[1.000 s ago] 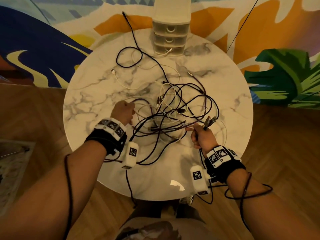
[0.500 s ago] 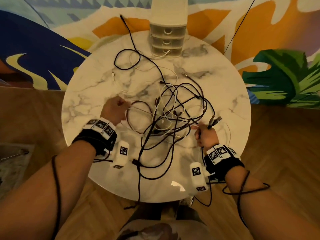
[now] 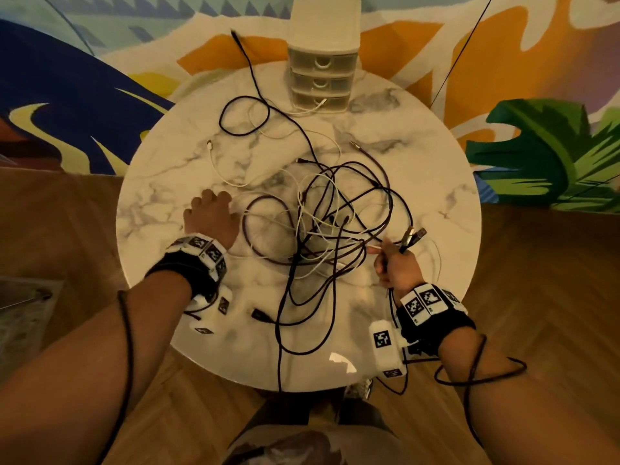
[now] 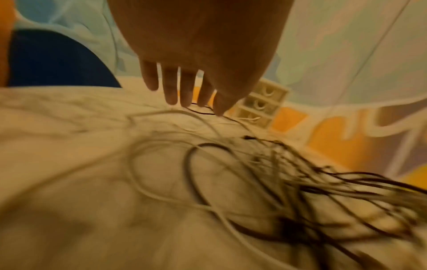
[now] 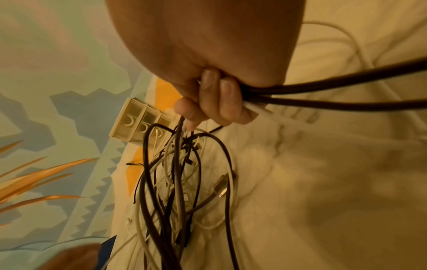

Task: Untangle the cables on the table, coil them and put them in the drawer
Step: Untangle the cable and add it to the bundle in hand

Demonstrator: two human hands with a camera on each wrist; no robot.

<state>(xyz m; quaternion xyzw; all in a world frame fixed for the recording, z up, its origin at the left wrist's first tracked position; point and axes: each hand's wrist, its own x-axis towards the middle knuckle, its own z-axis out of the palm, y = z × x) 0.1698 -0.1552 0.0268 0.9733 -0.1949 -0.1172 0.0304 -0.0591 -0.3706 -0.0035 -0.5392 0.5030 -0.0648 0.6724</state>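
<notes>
A tangle of black and white cables (image 3: pixel 330 223) lies across the middle of the round marble table (image 3: pixel 157 196). My right hand (image 3: pixel 385 260) grips a bunch of cable ends at the tangle's right side, and USB plugs (image 3: pixel 415 236) stick out past its knuckles. The right wrist view shows my right hand (image 5: pixel 208 102) curled round two black cables and a white one. My left hand (image 3: pixel 209 206) hovers flat, left of the tangle; its fingers (image 4: pixel 171 91) are straight and hold nothing. The small drawer unit (image 3: pixel 322 78) stands at the table's far edge, drawers closed.
A black cable loop (image 3: pixel 243 115) and a white cable (image 3: pixel 214 162) lie loose toward the back left. One black cable (image 3: pixel 278 370) hangs over the near table edge, beside a black plug (image 3: pixel 261 315). A painted wall is behind, with wooden floor around.
My left hand has let go of the white cable it was pulling, opened, and drifted left. The right hand stays clenched on its bunch. A black strand has slid over the near edge.
</notes>
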